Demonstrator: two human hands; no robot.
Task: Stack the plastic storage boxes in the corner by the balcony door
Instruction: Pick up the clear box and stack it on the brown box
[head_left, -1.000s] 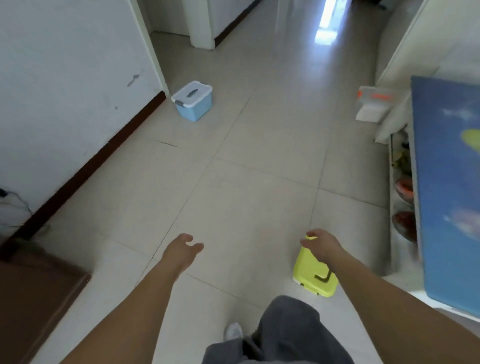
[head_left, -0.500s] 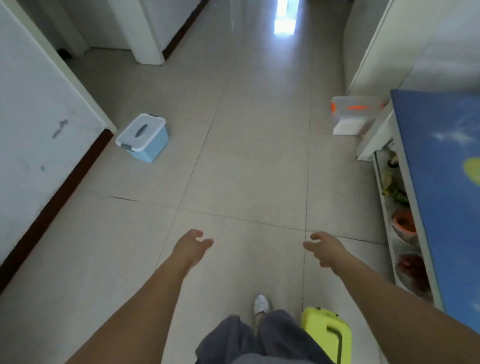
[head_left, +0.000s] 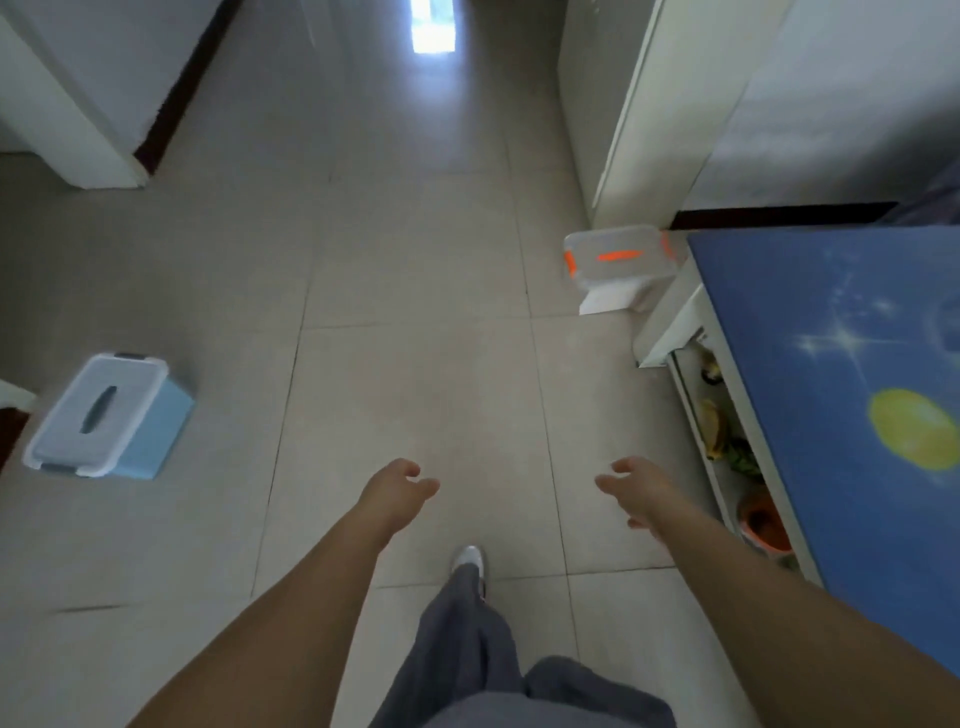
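Observation:
A light blue storage box (head_left: 111, 418) with a pale lid and handle slot stands on the floor at the left. A clear storage box (head_left: 618, 260) with orange clips sits on the floor at the right, beside a white door frame. My left hand (head_left: 397, 488) and my right hand (head_left: 636, 488) are held out in front of me, both empty with fingers loosely apart, far from either box. The yellow box seen earlier is out of view.
A table with a blue printed cover (head_left: 852, 405) runs along the right, above a white shelf (head_left: 727, 447) holding small items. White wall corners (head_left: 78, 135) stand at the left. My leg and shoe (head_left: 470, 561) step forward on the tiled floor (head_left: 415, 364).
I have walked forward; both boxes are nearer and lower in view. The yellow box, near my right hand one second ago, has dropped out of view behind me. Both hands stay empty.

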